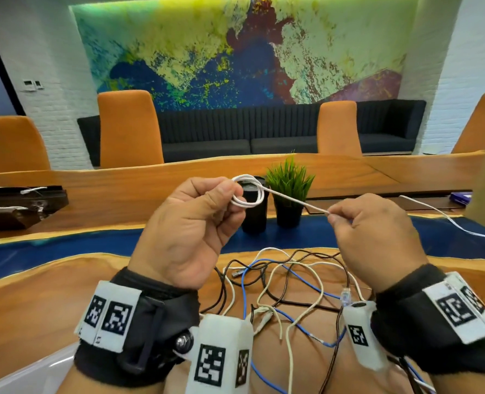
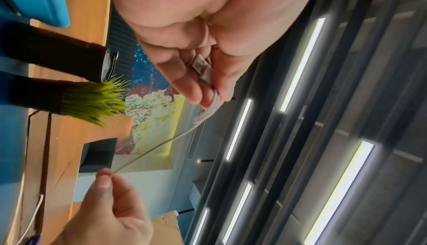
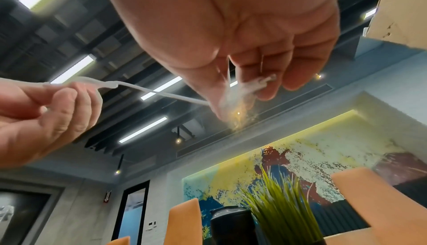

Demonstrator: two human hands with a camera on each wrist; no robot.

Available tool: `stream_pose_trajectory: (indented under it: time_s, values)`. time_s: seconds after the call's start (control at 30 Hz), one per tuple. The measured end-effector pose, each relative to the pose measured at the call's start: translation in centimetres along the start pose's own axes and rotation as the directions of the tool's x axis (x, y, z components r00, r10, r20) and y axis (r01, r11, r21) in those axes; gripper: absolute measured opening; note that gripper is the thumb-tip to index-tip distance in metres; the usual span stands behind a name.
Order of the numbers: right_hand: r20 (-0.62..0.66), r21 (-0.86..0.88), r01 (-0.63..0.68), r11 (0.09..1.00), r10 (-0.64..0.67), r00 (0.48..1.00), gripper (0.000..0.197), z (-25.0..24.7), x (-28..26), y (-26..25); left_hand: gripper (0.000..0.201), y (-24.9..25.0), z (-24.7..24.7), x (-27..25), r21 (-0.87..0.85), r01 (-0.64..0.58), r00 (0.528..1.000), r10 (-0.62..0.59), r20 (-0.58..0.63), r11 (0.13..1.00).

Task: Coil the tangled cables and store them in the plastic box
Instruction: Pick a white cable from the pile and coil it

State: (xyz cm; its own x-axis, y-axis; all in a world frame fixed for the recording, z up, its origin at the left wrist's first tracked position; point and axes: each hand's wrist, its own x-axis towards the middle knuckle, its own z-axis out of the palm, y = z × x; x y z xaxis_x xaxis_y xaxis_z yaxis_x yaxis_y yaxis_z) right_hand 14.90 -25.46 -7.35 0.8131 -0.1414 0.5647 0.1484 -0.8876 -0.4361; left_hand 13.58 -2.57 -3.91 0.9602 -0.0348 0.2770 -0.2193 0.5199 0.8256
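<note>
- Above the table (image 1: 51,294), head view: left hand (image 1: 190,223) pinches the white cable (image 1: 248,194) coil closed; right hand (image 1: 377,237) pinches its free run taut for winding. Tangled cables (image 1: 278,285) lie below.
- Left wrist: fingers (image 2: 184,77) trap the USB plug (image 2: 203,68), anchoring loops.
- Right wrist: fingertips blurred; plastic box not identifiable.

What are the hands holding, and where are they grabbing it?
Both hold one white cable. The left hand pinches its coiled loops; the right hand pinches the straight stretch leading from the coil.

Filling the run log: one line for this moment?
left hand: holds white cable coil | right hand: pinches its tail | stored: no
</note>
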Motion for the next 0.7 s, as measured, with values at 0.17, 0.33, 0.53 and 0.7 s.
stream_pose_trajectory:
  time_s: [0.17, 0.33, 0.53, 0.7]
  values:
    - [0.218, 0.328, -0.029, 0.944, -0.046, 0.975, 0.013, 0.0, -0.6, -1.6, 0.011, -1.0, 0.9, -0.4, 0.02, 0.033, 0.997, -0.034, 0.07, 0.999]
    - [0.445, 0.895, -0.446, 0.021, 0.024, 0.895, 0.009, -0.4, -1.4, -4.6, 0.004, -1.8, 1.2, -0.5, 0.118, -0.018, 0.997, 0.01, 0.07, 0.993]
    - [0.508, 0.844, -0.505, -0.182, -0.03, 0.861, 0.015, -0.8, -1.3, -4.4, 0.011, -2.0, 1.5, -0.7, 0.185, -0.06, 0.996, 0.047, 0.073, 0.981]
    - [0.573, 0.771, -0.637, -0.026, -0.408, 0.711, 0.025, -0.5, -2.1, -4.1, 0.013, -2.2, 1.8, -1.0, 0.222, -0.104, 0.994, 0.092, 0.064, 0.969]
